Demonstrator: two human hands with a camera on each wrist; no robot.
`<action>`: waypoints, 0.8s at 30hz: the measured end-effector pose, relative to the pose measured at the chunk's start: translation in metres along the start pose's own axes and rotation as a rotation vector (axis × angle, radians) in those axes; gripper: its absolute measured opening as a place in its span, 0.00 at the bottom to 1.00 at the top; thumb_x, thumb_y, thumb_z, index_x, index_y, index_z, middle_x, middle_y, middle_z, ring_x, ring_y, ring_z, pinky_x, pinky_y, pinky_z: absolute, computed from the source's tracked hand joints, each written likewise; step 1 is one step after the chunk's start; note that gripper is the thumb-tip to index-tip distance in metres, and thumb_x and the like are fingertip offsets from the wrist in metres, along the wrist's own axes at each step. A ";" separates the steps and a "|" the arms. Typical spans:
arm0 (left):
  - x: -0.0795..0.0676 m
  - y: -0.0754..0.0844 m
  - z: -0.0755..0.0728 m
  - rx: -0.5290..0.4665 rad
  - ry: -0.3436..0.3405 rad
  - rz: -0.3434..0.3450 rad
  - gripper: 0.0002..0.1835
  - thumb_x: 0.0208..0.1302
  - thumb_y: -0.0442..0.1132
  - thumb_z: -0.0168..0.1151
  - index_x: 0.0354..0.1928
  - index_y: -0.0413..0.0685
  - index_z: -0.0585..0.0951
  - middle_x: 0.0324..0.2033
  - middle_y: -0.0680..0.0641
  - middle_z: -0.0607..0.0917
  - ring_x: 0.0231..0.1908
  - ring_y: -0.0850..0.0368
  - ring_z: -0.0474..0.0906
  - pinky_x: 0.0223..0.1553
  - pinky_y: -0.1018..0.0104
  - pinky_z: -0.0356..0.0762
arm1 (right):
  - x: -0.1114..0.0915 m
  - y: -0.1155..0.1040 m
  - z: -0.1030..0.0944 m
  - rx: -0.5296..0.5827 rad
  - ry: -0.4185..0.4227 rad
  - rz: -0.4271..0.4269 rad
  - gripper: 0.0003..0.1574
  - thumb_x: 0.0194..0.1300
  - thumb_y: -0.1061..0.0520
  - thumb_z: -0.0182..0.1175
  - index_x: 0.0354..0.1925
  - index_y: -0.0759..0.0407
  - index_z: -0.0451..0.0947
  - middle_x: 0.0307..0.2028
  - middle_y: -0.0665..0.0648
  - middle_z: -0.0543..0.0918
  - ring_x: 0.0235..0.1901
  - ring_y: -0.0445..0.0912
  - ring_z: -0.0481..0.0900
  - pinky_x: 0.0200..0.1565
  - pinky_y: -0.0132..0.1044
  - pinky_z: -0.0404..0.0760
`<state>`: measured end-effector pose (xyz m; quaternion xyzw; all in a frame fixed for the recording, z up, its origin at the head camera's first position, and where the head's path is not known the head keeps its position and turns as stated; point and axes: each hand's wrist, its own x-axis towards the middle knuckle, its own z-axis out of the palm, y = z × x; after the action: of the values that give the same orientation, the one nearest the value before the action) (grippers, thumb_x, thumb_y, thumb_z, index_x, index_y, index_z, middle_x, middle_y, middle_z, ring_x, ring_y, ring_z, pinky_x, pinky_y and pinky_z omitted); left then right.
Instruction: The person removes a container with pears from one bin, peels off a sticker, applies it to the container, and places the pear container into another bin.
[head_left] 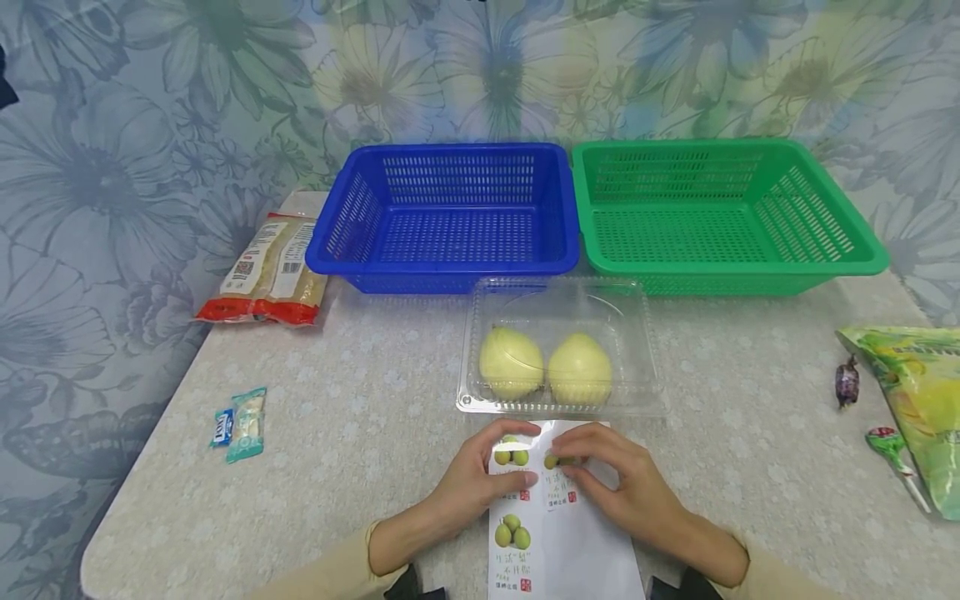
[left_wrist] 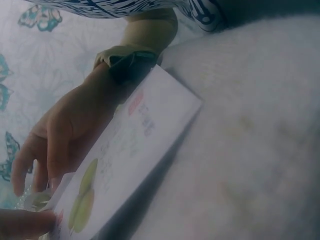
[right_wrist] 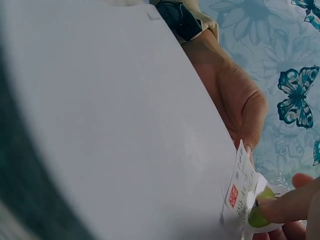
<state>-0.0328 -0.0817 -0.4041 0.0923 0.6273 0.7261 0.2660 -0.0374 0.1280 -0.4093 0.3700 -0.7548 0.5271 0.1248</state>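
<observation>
Counter [head_left: 360,483], pale and floral-patterned, carried a green rectangular plastic basket [head_left: 675,222] at its far side, with a blue rectangular plastic basket [head_left: 457,236] just beside it. Nearer sat a clear plastic lidded box [head_left: 633,350], then a white paper sheet [head_left: 573,558] printed with fruit and writing. The right hand [head_left: 633,483] and left hand [head_left: 476,477] met its upper part, the left grip grasping the left side. Two round, pale yellow-green pears [head_left: 580,369] lay inside the box. Smallest, a white fruit-printed label [head_left: 557,498] at the sheet's upper right was pinched in the right grip, seemingly part-lifted, though fingers covered much of it.
</observation>
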 end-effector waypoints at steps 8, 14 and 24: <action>0.000 -0.001 0.000 -0.004 0.008 -0.006 0.26 0.54 0.28 0.58 0.57 0.44 0.66 0.41 0.27 0.78 0.33 0.60 0.82 0.31 0.66 0.81 | -0.004 -0.002 0.000 -0.026 -0.106 0.070 0.20 0.49 0.73 0.61 0.36 0.50 0.81 0.42 0.52 0.79 0.46 0.40 0.73 0.51 0.24 0.70; 0.000 -0.001 0.000 -0.003 0.009 -0.004 0.27 0.54 0.28 0.58 0.57 0.44 0.66 0.41 0.26 0.78 0.33 0.60 0.83 0.32 0.66 0.81 | -0.003 -0.002 0.000 -0.011 -0.119 0.079 0.20 0.51 0.72 0.60 0.41 0.54 0.80 0.40 0.50 0.80 0.44 0.39 0.74 0.48 0.25 0.71; 0.002 -0.002 -0.002 0.042 0.012 0.021 0.26 0.55 0.29 0.58 0.57 0.44 0.66 0.42 0.28 0.78 0.33 0.61 0.82 0.33 0.66 0.81 | -0.003 -0.001 -0.002 0.033 -0.123 0.123 0.18 0.51 0.70 0.62 0.41 0.55 0.80 0.38 0.50 0.81 0.42 0.37 0.75 0.42 0.25 0.73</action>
<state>-0.0348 -0.0818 -0.4072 0.1002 0.6431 0.7159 0.2529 -0.0352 0.1310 -0.4090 0.3567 -0.7734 0.5225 0.0398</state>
